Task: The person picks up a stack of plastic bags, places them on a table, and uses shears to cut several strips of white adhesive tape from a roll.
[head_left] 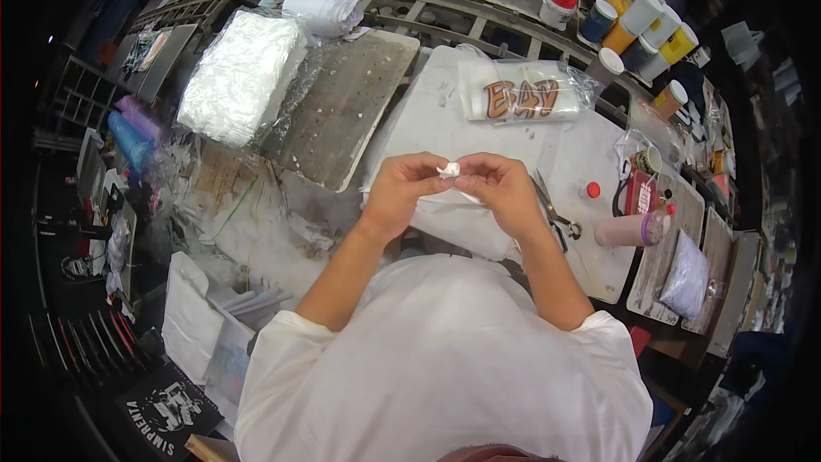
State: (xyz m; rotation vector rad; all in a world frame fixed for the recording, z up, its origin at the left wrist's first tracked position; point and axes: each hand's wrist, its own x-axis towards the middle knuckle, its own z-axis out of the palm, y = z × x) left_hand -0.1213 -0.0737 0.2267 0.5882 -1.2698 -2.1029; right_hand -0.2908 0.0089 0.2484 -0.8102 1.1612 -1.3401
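Observation:
Between the fingertips of both hands is a small white crumpled piece [449, 170], perhaps paper or plastic; its kind is too small to make out. My left hand [404, 192] pinches it from the left, and my right hand [503, 188] closes on it from the right. More white material hangs just below the fingers, partly hidden by them. Both hands are held over the near part of a pale worktable [410, 133]. Beyond them lies a clear plastic bag [522, 92] around a folded white item with brown lettering. Scissors [552, 210] rest beside my right wrist.
Right of the scissors are a red cap [591, 190] and a pinkish bottle [629, 230] lying on its side. Paint tubs [637, 13] line the far right edge. Left stands a large stack wrapped in plastic [244, 77] beside a grey board [346, 107].

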